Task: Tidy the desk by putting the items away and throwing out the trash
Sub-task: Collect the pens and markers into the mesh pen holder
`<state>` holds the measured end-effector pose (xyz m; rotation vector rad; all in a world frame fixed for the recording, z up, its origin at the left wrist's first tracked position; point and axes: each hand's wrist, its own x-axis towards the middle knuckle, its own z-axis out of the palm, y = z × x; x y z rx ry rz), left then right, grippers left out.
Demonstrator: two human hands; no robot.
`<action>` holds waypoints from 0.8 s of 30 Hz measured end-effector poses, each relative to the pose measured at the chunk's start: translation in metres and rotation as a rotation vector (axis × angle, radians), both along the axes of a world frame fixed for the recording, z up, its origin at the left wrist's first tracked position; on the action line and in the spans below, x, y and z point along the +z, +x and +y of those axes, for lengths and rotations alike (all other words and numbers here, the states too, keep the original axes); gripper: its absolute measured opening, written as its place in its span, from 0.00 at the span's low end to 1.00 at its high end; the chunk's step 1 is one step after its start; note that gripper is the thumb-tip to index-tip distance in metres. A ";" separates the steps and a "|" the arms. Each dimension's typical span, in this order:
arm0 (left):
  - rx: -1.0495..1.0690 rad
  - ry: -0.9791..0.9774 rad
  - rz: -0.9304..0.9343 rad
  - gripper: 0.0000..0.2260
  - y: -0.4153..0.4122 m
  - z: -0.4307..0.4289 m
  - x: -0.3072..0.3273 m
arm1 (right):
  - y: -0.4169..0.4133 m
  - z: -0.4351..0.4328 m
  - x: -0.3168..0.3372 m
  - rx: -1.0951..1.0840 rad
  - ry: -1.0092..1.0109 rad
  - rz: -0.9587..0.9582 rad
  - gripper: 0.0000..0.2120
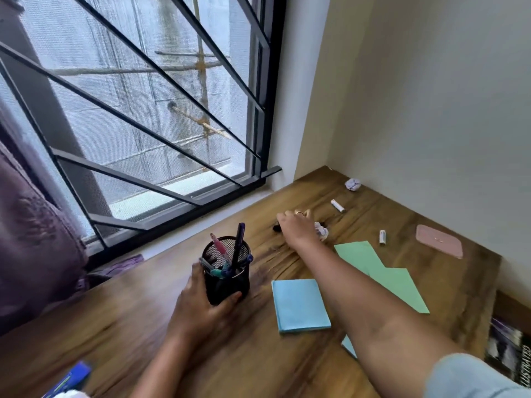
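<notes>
left hand [201, 300] gripping pen holder [227, 282], crumpled paper [321, 231] just beside right hand [297, 226]

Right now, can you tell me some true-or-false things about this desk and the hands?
1. The left hand holds the black mesh pen cup. True.
2. The pen cup is empty. False: several pens stand in it.
3. The blue notepad lies flat on the desk. True.
4. The right hand is lifting the green paper. False: it is farther up the desk, beside a crumpled paper ball; the green paper lies flat.
5. The pink pad sits by the window. False: it lies near the right wall.
</notes>
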<state>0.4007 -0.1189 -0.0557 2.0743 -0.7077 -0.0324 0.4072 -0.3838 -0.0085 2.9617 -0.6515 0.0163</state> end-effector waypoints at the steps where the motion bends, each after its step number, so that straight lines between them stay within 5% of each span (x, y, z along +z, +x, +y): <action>1: 0.006 0.005 -0.002 0.37 -0.001 0.000 0.000 | -0.001 0.001 -0.001 0.008 0.011 0.010 0.15; 6: 0.020 0.011 0.007 0.35 -0.005 0.003 0.003 | -0.006 0.025 0.011 0.127 0.050 -0.234 0.18; 11: 0.039 -0.002 0.007 0.33 -0.014 0.008 0.006 | -0.037 0.080 0.044 0.213 0.726 -0.925 0.11; 14: 0.069 0.000 0.043 0.33 -0.023 0.017 0.007 | -0.067 0.113 0.072 0.293 1.053 -1.167 0.11; 18: 0.087 0.025 0.078 0.36 -0.034 0.034 0.007 | -0.096 0.149 0.084 0.346 1.147 -1.091 0.12; 24: 0.129 -0.034 0.112 0.31 -0.064 0.063 0.012 | -0.117 0.187 0.065 0.345 0.980 -0.607 0.08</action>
